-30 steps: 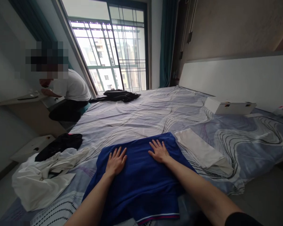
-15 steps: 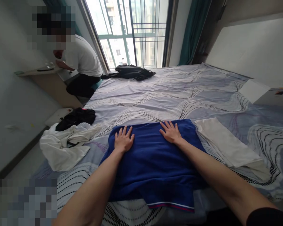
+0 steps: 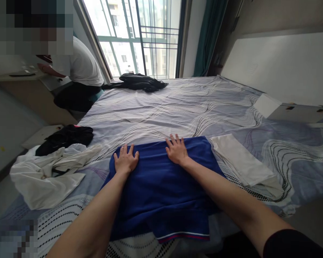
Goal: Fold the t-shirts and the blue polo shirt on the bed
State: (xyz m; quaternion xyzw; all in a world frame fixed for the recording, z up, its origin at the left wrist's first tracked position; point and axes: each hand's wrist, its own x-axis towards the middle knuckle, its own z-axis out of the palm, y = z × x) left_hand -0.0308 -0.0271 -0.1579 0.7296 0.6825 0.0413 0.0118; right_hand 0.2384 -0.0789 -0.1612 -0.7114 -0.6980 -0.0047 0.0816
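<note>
Fingers spread apart, the left hand (image 3: pixel 126 160) lies palm-down on the blue garment (image 3: pixel 161 186) at its eleven o'clock — the right hand (image 3: pixel 177 150), fingers also apart, near its one. The garment sits on the patterned bed (image 3: pixel 161 111); I see folded pale cloth (image 3: pixel 244 161) just beside it toward three, crumpled white cloth (image 3: pixel 45 186) at nine, a dark bundle (image 3: pixel 142 82) well off — near twelve.

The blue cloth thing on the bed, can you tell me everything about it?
The deep-blue, soft-looking fabric garment lies spread on the grey, wavy-patterned bedsheet, mostly smooth, creased toward the near side. A near flap ends in a white and purplish-red striped edge. The left hand and right hand, fingers spread, rest on its far part. A folded off-white cloth lies beside it.
</note>
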